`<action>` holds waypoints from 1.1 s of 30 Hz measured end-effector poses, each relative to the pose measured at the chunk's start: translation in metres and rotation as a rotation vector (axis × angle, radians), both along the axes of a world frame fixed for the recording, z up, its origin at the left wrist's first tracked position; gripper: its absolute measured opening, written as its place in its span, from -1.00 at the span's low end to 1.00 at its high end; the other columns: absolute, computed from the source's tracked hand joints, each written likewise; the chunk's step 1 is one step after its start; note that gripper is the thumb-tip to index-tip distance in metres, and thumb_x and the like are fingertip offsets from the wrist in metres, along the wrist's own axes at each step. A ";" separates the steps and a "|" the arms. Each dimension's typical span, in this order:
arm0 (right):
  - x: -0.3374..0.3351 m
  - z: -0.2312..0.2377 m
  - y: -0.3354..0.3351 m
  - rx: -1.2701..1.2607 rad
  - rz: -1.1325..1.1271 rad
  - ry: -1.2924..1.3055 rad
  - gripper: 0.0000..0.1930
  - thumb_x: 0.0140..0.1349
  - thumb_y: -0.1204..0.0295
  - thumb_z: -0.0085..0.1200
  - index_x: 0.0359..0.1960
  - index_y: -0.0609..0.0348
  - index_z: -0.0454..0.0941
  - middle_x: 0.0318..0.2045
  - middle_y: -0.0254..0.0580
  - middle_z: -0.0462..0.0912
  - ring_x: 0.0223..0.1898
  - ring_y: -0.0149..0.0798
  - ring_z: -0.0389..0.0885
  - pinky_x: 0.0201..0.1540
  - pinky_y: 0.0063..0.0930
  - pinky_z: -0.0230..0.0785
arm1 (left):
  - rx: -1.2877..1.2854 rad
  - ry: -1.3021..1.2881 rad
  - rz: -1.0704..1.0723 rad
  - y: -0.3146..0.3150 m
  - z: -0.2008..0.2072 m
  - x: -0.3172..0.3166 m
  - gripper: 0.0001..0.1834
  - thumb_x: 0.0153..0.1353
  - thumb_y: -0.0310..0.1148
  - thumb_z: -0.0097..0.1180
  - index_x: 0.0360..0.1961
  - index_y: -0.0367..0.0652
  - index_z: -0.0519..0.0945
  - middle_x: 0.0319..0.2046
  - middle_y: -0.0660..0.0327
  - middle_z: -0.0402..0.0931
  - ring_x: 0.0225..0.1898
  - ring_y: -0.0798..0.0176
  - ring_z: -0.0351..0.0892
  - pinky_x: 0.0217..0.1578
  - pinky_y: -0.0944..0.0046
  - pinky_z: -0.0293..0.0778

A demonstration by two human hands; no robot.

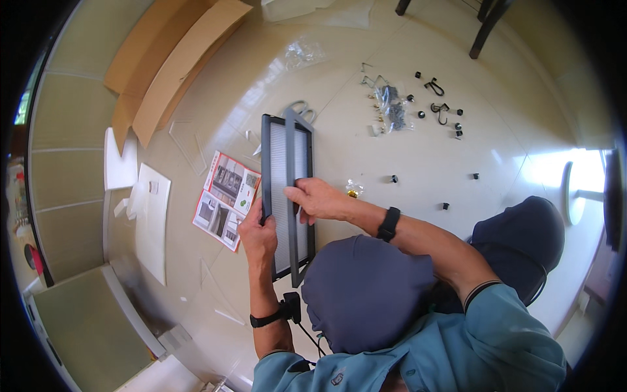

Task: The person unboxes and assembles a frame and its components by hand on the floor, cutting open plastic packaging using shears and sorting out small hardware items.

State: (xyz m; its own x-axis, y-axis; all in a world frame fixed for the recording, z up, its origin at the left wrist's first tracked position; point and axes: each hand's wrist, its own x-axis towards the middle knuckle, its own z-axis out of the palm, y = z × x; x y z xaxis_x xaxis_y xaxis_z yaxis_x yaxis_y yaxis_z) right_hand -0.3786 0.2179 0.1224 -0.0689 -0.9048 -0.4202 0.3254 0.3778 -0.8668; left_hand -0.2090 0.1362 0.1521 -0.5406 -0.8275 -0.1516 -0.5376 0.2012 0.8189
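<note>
A black-framed panel with a pale ribbed middle (279,170) stands on edge over my knees, long side running away from me. My left hand (257,236) grips its left frame bar near the lower end. A second dark frame piece (302,140) lies against the panel's right side, and my right hand (312,199) is shut on it from the right, fingers over the bar. Both wrists wear black bands.
A printed leaflet (225,200) lies on the tiled floor left of the panel. Flattened cardboard (170,62) and white foam sheets (151,219) lie further left. Small black fittings, hooks and a bag of screws (394,108) are scattered ahead right. Chair legs (486,26) stand at the top.
</note>
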 end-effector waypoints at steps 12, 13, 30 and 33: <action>0.010 0.003 -0.024 0.018 0.059 0.093 -0.48 0.46 0.10 -0.18 -0.30 0.45 0.52 -0.57 0.00 0.62 -0.58 -0.18 0.68 -0.58 -0.34 0.56 | 0.073 0.029 0.020 0.000 -0.005 0.001 -0.46 0.07 -0.78 -0.05 0.13 -0.32 0.54 -0.22 0.21 0.68 -0.19 0.45 0.60 -0.14 0.45 0.47; 0.010 0.004 -0.023 0.019 0.061 0.107 -0.49 0.46 0.11 -0.18 -0.30 0.44 0.52 -0.58 0.00 0.62 -0.59 -0.18 0.67 -0.58 -0.34 0.55 | 0.071 0.027 0.018 -0.001 -0.007 0.003 -0.46 0.07 -0.78 -0.05 0.13 -0.32 0.54 -0.22 0.21 0.68 -0.19 0.45 0.60 -0.14 0.45 0.47; -0.019 -0.030 0.056 -0.085 -0.323 0.322 -0.57 0.28 0.21 -0.08 -0.48 0.46 0.46 -0.66 0.12 0.55 -0.58 0.01 0.59 -0.40 -0.23 0.46 | 0.153 0.112 0.046 -0.017 -0.028 0.017 -0.43 0.05 -0.83 -0.07 0.17 -0.44 0.49 -0.06 0.13 0.64 -0.04 0.32 0.61 0.01 0.42 0.44; -0.032 -0.050 0.079 -0.025 -0.327 0.466 -0.55 0.29 0.19 -0.11 -0.50 0.47 0.45 -0.67 0.14 0.52 -0.57 0.09 0.55 -0.39 -0.15 0.43 | 0.182 0.154 0.064 -0.017 -0.026 0.018 -0.43 0.06 -0.84 -0.08 0.17 -0.44 0.49 -0.06 0.13 0.64 -0.05 0.33 0.62 0.00 0.42 0.44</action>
